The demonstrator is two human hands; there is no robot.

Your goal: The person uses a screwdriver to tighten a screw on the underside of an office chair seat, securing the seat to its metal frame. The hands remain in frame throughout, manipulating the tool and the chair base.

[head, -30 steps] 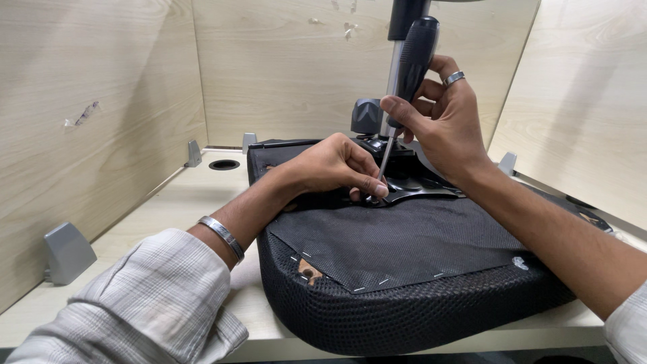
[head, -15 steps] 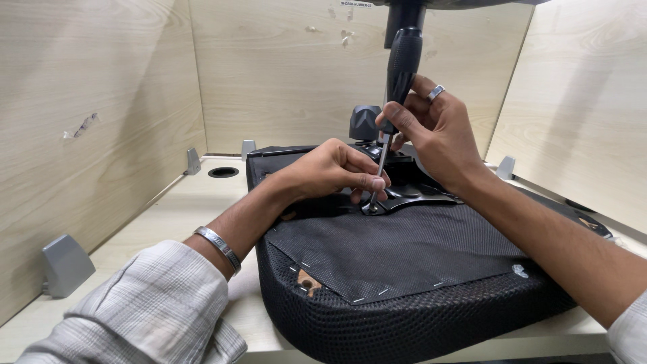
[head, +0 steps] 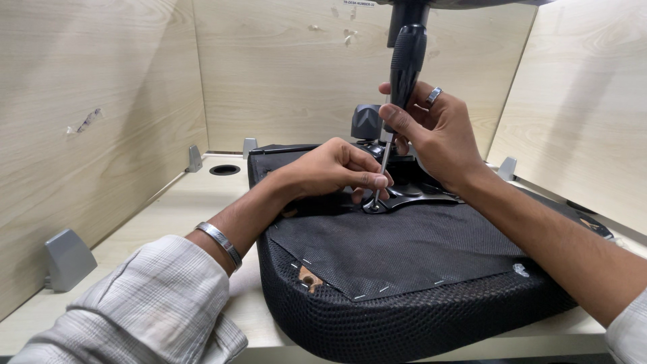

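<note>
An upturned black mesh chair seat [head: 418,317] lies on the desk, its black fabric underside stapled along the edge. My right hand [head: 438,135], wearing a ring, grips the black handle of a screwdriver [head: 404,67] held nearly upright. Its metal shaft runs down to a screw in the black metal bracket [head: 411,200] on the seat. My left hand [head: 333,172] rests on the seat, and its fingertips pinch the shaft near the tip. A metal bangle sits on my left wrist.
Light wooden partition panels enclose the desk [head: 168,222] on three sides, fixed with grey brackets [head: 66,259]. A round cable hole [head: 224,170] lies at the back left. A small tear in the seat fabric [head: 310,278] shows near the front corner.
The view has shifted a little. My right hand has turned slightly on the screwdriver handle. My left hand stays at the shaft's tip.
</note>
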